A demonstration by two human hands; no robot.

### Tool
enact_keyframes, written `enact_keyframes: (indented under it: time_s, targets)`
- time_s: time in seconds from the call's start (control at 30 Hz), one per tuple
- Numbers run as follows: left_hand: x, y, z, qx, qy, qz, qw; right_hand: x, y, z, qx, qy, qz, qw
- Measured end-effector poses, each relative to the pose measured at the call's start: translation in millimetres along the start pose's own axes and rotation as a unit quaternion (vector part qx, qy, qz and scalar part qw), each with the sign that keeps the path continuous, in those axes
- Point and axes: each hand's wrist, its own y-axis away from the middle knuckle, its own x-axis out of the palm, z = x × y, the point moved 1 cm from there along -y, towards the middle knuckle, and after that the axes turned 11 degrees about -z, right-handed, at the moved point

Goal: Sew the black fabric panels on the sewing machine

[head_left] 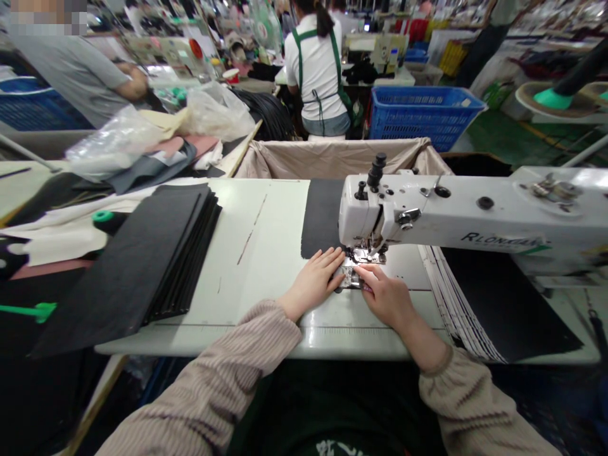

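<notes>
A white sewing machine [475, 212] reaches in from the right, its needle area above a metal plate on the pale table [247, 253]. A dark flat panel [323, 215] lies behind and left of the needle area, its right part hidden by the machine head. My left hand [319, 278] rests flat with fingers stretched, fingertips at the panel's near edge beside the presser foot. My right hand [384, 292] is just right of it, fingers closed at the small metal parts in front of the needle; what they pinch, if anything, is too small to make out.
Stacked black panels [137, 253] lie at the left, and more dark panels with pale edges [503, 304] at the right under the machine arm. Behind the table are a cloth-lined bin [332, 158], a blue crate [422, 111] and people. Plastic bags and scraps lie back left.
</notes>
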Motion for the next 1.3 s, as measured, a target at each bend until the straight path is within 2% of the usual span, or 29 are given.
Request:
enact_keyframes:
  time_s: [0.33,0.57,0.63,0.7,0.77,0.87,1.0,1.1,1.2,1.3]
  targets:
    - [-0.1,2,1,0.004,0.012,-0.012,1.000,-1,0,2,0.004,-0.001,-0.009,1.000]
    - [4.2,-6,3,-0.023,0.013,-0.050,0.998,-4,0,5,0.009,0.003,-0.015,1.000]
    - [-0.9,-10,3,-0.043,-0.014,-0.065,0.997,-5,0,5,0.009,0.004,-0.019,1.000]
    - [-12.9,-8,4,-0.095,-0.066,-0.091,0.989,-6,1,6,0.007,0.008,-0.024,1.000]
    - [-29.4,7,7,-0.158,-0.127,-0.104,0.974,-7,2,6,0.005,0.012,-0.026,1.000]
    - [-53.9,59,8,-0.209,-0.183,-0.108,0.955,-7,4,5,0.001,0.014,-0.029,0.999]
    - [-79.6,150,1,-0.213,-0.195,-0.130,0.949,-8,5,2,0.014,-0.011,-0.041,0.999]
    - [-91.5,196,-5,-0.210,-0.147,-0.101,0.961,-9,5,-1,0.035,-0.054,-0.071,0.995]
    - [-94.7,207,-7,-0.200,-0.090,-0.067,0.973,-15,8,-3,0.056,-0.097,-0.107,0.988]
    - [-91.2,191,-10,-0.181,-0.061,-0.046,0.980,-25,22,-5,0.073,-0.130,-0.118,0.982]
